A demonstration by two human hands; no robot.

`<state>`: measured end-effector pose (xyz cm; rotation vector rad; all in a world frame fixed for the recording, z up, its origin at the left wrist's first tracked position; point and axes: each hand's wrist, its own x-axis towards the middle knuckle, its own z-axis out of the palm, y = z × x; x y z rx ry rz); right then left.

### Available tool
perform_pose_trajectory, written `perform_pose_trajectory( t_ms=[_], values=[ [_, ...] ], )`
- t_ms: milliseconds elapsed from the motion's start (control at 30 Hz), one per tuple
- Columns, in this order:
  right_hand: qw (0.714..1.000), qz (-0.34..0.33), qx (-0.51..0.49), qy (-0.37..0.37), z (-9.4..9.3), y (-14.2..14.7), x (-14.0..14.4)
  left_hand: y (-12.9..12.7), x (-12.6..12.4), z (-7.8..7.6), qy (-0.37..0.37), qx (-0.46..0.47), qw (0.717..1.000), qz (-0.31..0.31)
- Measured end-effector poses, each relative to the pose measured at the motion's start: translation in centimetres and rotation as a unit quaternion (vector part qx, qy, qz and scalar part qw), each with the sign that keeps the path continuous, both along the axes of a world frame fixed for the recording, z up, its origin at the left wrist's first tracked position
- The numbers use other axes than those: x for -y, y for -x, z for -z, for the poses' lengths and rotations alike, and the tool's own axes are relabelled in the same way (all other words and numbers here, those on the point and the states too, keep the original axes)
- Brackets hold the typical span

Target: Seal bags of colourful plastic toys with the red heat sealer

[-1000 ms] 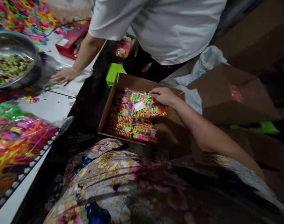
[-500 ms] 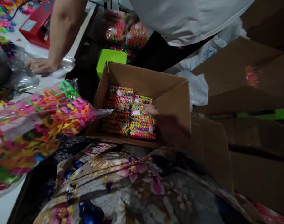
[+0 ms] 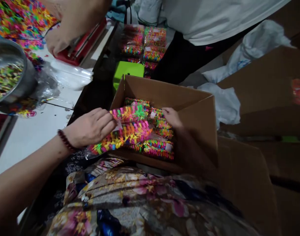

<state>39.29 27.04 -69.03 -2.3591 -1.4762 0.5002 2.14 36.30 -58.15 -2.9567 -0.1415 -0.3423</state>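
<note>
My left hand (image 3: 93,127) is closed on a clear plastic bag of small colourful plastic pieces (image 3: 130,131), held tilted over the near left part of an open cardboard box (image 3: 201,121). Inside the box, similar packed bags (image 3: 161,149) with white labels lie in two columns; the held bag covers much of the left one. My right hand (image 3: 173,117) reaches into the box and rests at the right column's bags, near a white label. Its fingers are partly bent, and whether they grip anything is unclear.
A green stool (image 3: 129,69) stands behind the box, with more packed bags (image 3: 155,42) beyond it. On the left, the white table (image 3: 34,134) carries a metal bowl (image 3: 29,72) and a red sealing machine (image 3: 76,49) under another person's hand. White sacks (image 3: 224,101) lie right.
My left hand has come into view, bringing the bag of pieces rightward from the left edge to over the box. The other person's hand has moved from the plastic sheets to the red machine.
</note>
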Motion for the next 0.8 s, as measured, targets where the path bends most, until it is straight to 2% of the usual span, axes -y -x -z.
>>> perform_pose_trajectory(
  t_ms=[67,100,133,200,233,267,333,433,500,567,667,800],
  values=[
    [0.989,-0.015,-0.083,-0.124,-2.4,1.9,-0.2,-2.0,-0.2,1.5,-0.006,-0.015,0.999,0.029],
    [0.974,-0.058,-0.126,-0.18,-3.8,3.2,0.1,-2.9,-0.3,2.2,-0.008,-0.016,0.999,0.043],
    [0.958,-0.127,-0.154,-0.205,-5.1,4.7,0.5,-3.7,-0.3,2.9,-0.009,-0.01,0.998,0.058],
    [0.932,-0.267,-0.146,-0.199,-6.9,7.9,1.4,-5.1,-0.1,4.0,-0.015,0.017,0.995,0.094],
    [0.923,-0.316,-0.125,-0.18,-7.3,9.3,1.6,-5.7,0.1,4.5,-0.018,0.031,0.993,0.112],
    [0.918,-0.35,-0.097,-0.157,-7.4,10.3,1.7,-6.3,0.2,4.9,-0.018,0.041,0.991,0.126],
    [0.917,-0.377,-0.058,-0.118,-7.0,11.4,1.8,-7.3,0.7,5.4,-0.011,0.047,0.989,0.142],
    [0.918,-0.369,-0.075,-0.123,-5.9,10.7,2.0,-8.7,1.3,6.0,0.025,0.047,0.989,0.137],
    [0.923,-0.349,-0.089,-0.134,-5.2,8.9,2.5,-9.2,1.5,6.2,0.066,0.055,0.989,0.12],
    [0.943,-0.305,-0.066,-0.115,-4.4,6.4,3.0,-9.0,1.5,6.5,0.109,0.058,0.988,0.089],
    [0.979,-0.189,-0.028,-0.072,-2.7,1.4,3.4,-7.1,0.8,7.1,0.151,0.033,0.987,0.037],
    [0.999,-0.038,0.021,-0.031,-0.2,-4.4,2.5,-2.2,0.1,8.6,0.196,-0.039,0.98,-0.015]
  ],
)
